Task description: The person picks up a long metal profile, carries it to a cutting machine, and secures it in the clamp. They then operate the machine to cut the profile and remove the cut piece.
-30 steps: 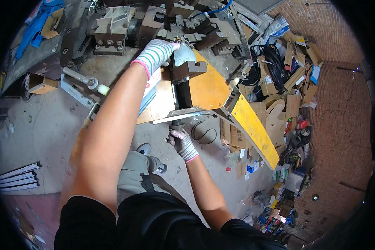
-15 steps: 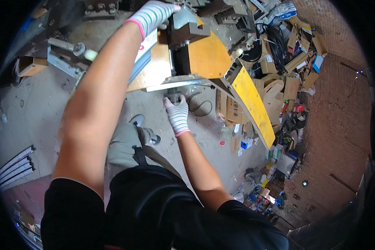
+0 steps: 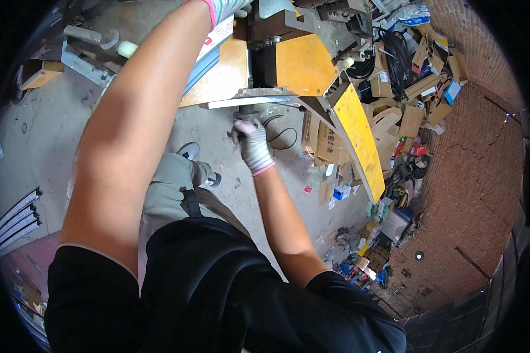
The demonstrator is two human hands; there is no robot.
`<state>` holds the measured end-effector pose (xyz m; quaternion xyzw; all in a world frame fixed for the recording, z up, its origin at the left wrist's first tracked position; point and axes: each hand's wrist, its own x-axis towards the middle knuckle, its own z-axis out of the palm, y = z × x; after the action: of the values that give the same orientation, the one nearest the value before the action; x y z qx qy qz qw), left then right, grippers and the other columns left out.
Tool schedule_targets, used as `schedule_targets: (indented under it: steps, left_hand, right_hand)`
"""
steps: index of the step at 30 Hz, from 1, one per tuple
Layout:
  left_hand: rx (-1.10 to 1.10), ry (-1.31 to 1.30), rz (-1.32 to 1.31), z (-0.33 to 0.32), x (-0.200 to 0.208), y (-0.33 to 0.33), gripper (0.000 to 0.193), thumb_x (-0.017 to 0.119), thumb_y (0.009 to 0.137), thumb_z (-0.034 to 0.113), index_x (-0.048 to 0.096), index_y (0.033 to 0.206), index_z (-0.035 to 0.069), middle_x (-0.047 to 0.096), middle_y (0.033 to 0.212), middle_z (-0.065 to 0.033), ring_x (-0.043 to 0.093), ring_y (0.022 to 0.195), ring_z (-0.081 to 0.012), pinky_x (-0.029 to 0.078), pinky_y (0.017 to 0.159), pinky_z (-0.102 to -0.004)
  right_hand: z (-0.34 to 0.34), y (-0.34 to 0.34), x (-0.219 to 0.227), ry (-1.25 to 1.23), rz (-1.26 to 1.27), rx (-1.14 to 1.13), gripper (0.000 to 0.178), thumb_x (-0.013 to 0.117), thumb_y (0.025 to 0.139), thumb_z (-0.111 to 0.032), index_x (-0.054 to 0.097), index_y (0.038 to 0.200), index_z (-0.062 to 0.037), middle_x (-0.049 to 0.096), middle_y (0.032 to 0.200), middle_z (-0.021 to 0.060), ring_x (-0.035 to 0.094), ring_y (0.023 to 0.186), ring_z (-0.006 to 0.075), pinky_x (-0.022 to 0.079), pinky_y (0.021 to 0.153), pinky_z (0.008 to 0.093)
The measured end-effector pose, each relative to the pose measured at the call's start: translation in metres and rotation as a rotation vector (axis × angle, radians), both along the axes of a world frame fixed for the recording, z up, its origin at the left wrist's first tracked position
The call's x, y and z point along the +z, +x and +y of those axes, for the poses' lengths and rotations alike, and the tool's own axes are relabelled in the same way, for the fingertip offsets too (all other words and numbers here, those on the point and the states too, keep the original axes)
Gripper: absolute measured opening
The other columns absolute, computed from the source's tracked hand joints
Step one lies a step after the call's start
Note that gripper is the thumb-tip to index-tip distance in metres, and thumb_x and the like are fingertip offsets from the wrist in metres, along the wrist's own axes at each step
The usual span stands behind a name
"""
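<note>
At the top edge my left hand, in a striped knit glove with a pink cuff, reaches over the machine. Most of its fingers lie outside the picture or behind the metal block. Lower down, my right hand, gloved the same way, is closed at a dark round handle on the end of a screw shaft. The fingers are slightly blurred. That shaft runs under the front edge of the orange machine table. A dark steel jaw block stands on the table, with a dark slot below it.
A yellow sloping plate sticks out at the machine's right. Cardboard boxes and mixed clutter line the brick wall. A black cable loops near my right hand. Metal strips lie on the floor at left.
My right hand has turned at the round handle, its fingers now curled in rather than spread around it. My left hand sits higher in view, mostly past the top edge.
</note>
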<state>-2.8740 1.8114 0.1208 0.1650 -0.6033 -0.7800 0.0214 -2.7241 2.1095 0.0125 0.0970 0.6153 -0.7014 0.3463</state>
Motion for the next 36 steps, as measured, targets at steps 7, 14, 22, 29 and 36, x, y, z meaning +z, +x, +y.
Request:
schedule_targets:
  steps: [7,14,22,29,36]
  left_hand:
    - [-0.002,-0.080,-0.027,0.000,-0.006,-0.001,0.023,0.066,0.092,0.027,0.075,0.084,0.008,0.068,0.072,-0.0026,0.057,0.057,-0.0148,0.044,0.051,-0.0308]
    - [-0.039,-0.089,-0.028,-0.002,0.000,0.001,0.025,0.066,0.091,0.028,0.076,0.085,0.007,0.068,0.073,-0.0026,0.058,0.059,-0.0145,0.045,0.052,-0.0307]
    - [-0.033,-0.108,-0.023,-0.001,0.004,0.003,0.024,0.066,0.091,0.028,0.076,0.085,0.006,0.068,0.072,-0.0026,0.057,0.058,-0.0131,0.045,0.052,-0.0300]
    - [-0.030,-0.110,-0.048,0.001,0.005,0.001,0.025,0.066,0.091,0.029,0.076,0.081,0.008,0.069,0.071,-0.0018,0.059,0.057,-0.0136,0.045,0.051,-0.0304]
    - [-0.056,-0.005,0.011,0.007,0.003,0.001,0.021,0.066,0.091,0.027,0.076,0.084,0.010,0.068,0.072,-0.0006,0.059,0.059,-0.0127,0.042,0.050,-0.0298]
  right_hand:
    - [0.004,-0.002,-0.001,0.722,0.420,0.217,0.034,0.077,0.086,-0.010,0.061,0.114,0.0020,0.071,0.095,0.0068,0.065,0.085,0.0139,0.053,0.081,0.0276]
    - [0.005,-0.003,-0.002,-0.004,-0.087,0.140,0.021,0.070,0.089,-0.017,0.063,0.104,-0.0040,0.062,0.073,0.0039,0.058,0.064,0.0151,0.054,0.069,0.0332]
    - [0.003,-0.002,0.002,-0.194,-0.344,-0.048,0.026,0.070,0.086,-0.023,0.062,0.102,-0.0048,0.058,0.069,0.0060,0.051,0.057,0.0186,0.053,0.074,0.0392]
    - [0.000,0.004,-0.009,0.678,0.469,0.046,0.025,0.074,0.084,-0.016,0.067,0.106,-0.0038,0.070,0.085,0.0045,0.066,0.070,0.0160,0.053,0.063,0.0316]
    - [0.007,-0.009,0.009,0.366,0.092,0.092,0.026,0.078,0.085,-0.019,0.067,0.101,-0.0010,0.067,0.078,0.0066,0.065,0.068,0.0202,0.056,0.072,0.0383]
